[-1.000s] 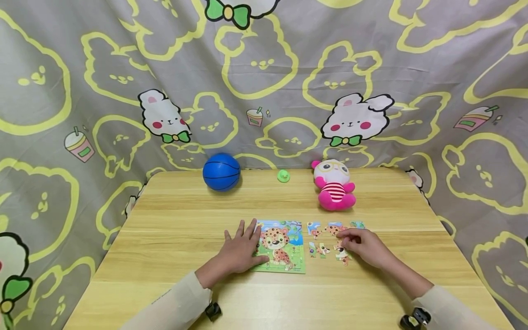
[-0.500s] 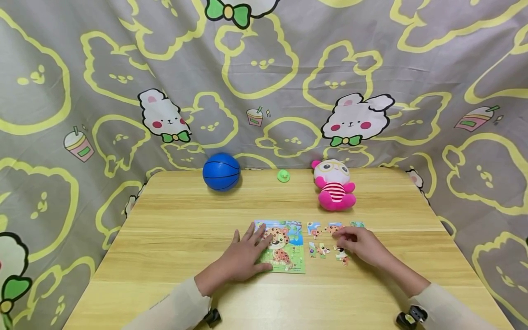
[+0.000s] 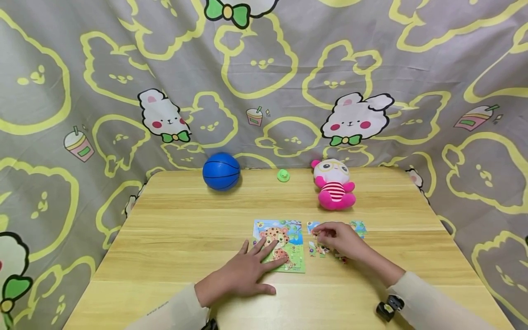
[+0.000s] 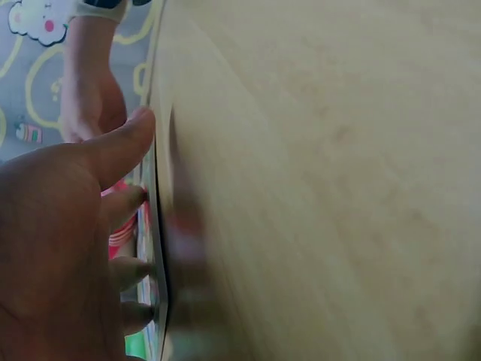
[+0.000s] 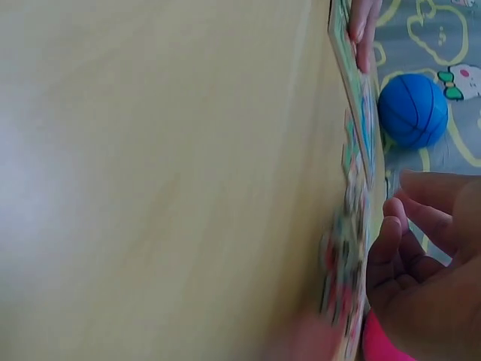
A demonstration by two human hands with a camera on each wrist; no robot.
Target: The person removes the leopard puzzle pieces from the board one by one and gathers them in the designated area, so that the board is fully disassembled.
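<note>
Around the back, a gray curtain (image 3: 264, 50) with yellow outlines; before it, a wooden table (image 3: 185, 220). Left hand (image 3: 247, 274) with fingers spread wide; right hand (image 3: 343, 239) with fingers bent, tips close together, cannot tell whether pinching anything. At back right, a pink-and-white plush toy (image 3: 333, 187). Under the left fingers, mid-table, a puzzle board (image 3: 294, 236). At back left, a blue ball (image 3: 221, 172). Beside the board, partly under the right hand, loose puzzle pieces (image 3: 316, 249). Between ball and toy, a green duck (image 3: 283, 176)

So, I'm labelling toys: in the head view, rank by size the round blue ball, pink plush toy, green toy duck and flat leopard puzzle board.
Leopard puzzle board, partly covered
Pink plush toy
Blue ball
Green toy duck
</note>
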